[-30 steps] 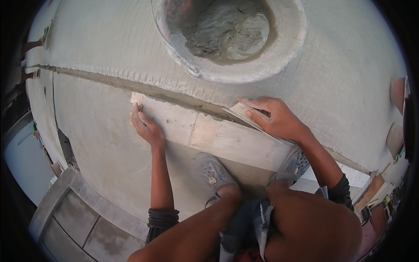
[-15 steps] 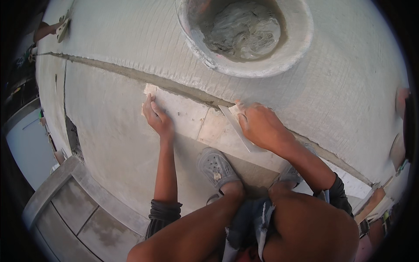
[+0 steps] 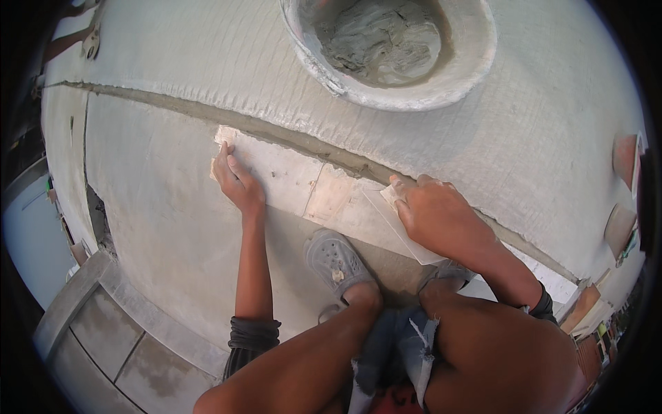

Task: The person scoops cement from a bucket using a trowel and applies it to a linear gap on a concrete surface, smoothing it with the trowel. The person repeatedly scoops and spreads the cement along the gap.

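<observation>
A long pale board (image 3: 286, 176) lies flat along a groove (image 3: 303, 141) in the concrete. At its left end my left hand (image 3: 238, 183) is closed on the board's edge, fingers pressed together. My right hand (image 3: 445, 214) grips a flat trowel (image 3: 407, 234) by its pale handle, and the thin blade tilts over the board. That hand's fingers reach the groove's near edge. Beyond the groove stands a wide pale tub (image 3: 414, 100), holding wet grey mortar (image 3: 379, 41).
My feet, in grey clogs (image 3: 336, 261), rest just on the near side of the board. Concrete kerbs and slabs (image 3: 110, 324) lie at lower left. Two rounded containers (image 3: 624, 162) stand at the far right. Another person's foot (image 3: 91, 43) shows at upper left.
The trowel and my right hand have shifted right and slightly nearer to me, with more of the blade's face showing. My left hand stays on the board's end; the whole view has shifted slightly.
</observation>
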Demonstrator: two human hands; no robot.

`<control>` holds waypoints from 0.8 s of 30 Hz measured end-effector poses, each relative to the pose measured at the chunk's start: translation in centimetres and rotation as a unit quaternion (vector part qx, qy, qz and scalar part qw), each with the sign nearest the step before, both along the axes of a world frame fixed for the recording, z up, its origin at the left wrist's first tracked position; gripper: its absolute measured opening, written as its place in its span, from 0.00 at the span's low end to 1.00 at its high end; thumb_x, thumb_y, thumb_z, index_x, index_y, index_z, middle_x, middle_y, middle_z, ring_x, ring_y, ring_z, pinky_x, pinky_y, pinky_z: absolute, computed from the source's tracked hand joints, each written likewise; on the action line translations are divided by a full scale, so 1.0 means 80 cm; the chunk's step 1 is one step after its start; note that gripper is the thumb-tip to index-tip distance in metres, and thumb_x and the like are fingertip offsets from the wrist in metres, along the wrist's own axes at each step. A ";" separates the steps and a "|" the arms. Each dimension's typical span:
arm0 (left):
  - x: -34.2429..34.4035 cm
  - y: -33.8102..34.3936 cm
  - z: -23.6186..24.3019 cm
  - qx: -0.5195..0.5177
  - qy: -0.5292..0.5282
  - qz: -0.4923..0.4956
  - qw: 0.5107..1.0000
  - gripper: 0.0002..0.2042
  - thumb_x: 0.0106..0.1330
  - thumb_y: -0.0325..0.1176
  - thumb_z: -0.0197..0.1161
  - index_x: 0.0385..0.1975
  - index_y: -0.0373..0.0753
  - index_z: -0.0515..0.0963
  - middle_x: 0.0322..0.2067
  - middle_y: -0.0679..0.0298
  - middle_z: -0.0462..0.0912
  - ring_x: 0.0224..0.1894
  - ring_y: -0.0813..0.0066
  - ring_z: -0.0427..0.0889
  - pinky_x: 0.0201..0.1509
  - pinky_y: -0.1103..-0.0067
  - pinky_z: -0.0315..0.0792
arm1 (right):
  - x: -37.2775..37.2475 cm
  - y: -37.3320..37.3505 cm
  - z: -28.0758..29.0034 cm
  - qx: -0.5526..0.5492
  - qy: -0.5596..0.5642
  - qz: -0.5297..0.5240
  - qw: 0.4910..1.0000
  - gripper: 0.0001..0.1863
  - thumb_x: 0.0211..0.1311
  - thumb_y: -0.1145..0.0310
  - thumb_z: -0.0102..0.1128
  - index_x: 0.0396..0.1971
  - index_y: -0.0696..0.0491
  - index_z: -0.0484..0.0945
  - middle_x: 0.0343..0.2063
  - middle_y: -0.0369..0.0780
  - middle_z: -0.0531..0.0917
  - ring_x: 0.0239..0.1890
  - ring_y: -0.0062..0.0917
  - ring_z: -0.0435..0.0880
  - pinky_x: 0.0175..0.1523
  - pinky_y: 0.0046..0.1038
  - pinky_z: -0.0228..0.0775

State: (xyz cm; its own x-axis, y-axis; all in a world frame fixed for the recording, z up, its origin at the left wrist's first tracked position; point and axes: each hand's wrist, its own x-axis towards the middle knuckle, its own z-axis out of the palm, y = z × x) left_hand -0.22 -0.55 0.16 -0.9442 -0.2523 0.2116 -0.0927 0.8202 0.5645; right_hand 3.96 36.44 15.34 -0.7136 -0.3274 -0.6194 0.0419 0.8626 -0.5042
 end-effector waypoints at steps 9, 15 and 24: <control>0.002 -0.011 0.002 -0.001 0.002 -0.002 1.000 0.22 0.89 0.37 0.43 0.69 0.31 0.75 0.57 0.52 0.82 0.64 0.55 0.76 0.72 0.64 0.67 | -0.054 0.060 -0.056 -0.233 -0.087 -0.144 0.958 0.22 0.78 0.57 0.62 0.66 0.49 0.84 0.48 0.55 0.90 0.49 0.44 0.89 0.61 0.38 0.77; -0.001 -0.001 -0.002 0.007 0.006 -0.009 1.000 0.22 0.88 0.37 0.43 0.69 0.30 0.75 0.57 0.52 0.82 0.64 0.53 0.76 0.73 0.63 0.66 | -0.035 0.030 -0.124 -0.270 0.011 -0.133 0.954 0.24 0.79 0.54 0.62 0.66 0.51 0.84 0.46 0.54 0.89 0.46 0.40 0.87 0.57 0.36 0.76; 0.000 -0.002 -0.004 -0.011 0.006 0.000 1.000 0.22 0.88 0.37 0.43 0.69 0.30 0.75 0.57 0.51 0.83 0.64 0.53 0.76 0.73 0.63 0.66 | 0.014 0.085 -0.102 -0.178 -0.024 -0.077 0.981 0.22 0.80 0.55 0.60 0.65 0.50 0.85 0.48 0.53 0.87 0.52 0.47 0.85 0.61 0.43 0.75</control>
State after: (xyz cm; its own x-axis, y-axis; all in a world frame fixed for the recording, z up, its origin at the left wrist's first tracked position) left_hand -0.23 -0.74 -0.14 -0.9416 -0.2481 0.2278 -0.0872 0.8328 0.5466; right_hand 5.09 43.23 7.15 -0.7448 -0.4191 -0.5192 0.1882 0.6146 -0.7661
